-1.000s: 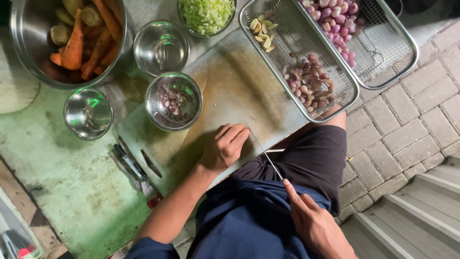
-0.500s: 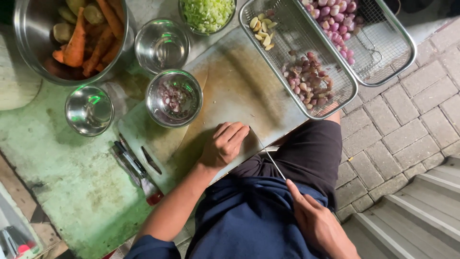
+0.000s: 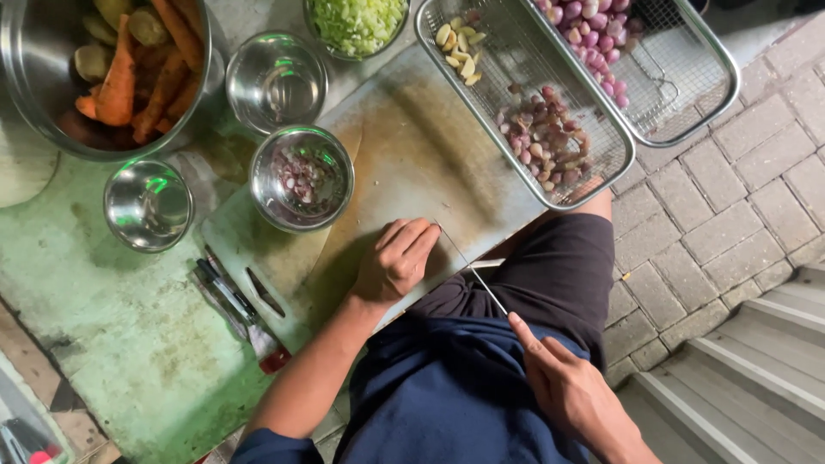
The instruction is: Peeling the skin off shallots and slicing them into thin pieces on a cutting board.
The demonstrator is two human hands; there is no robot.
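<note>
My left hand is curled with fingers pressed together on the cutting board, hiding whatever it steadies, while my right hand pinches the knife, blade edge-on beside those fingers for cutting.

Dim, uneven light with a green cast over the table; bright glare spots on the steel bowls; a soft shadow beside the left hand; slight softness toward the edges; mild wide-angle bending.
</note>
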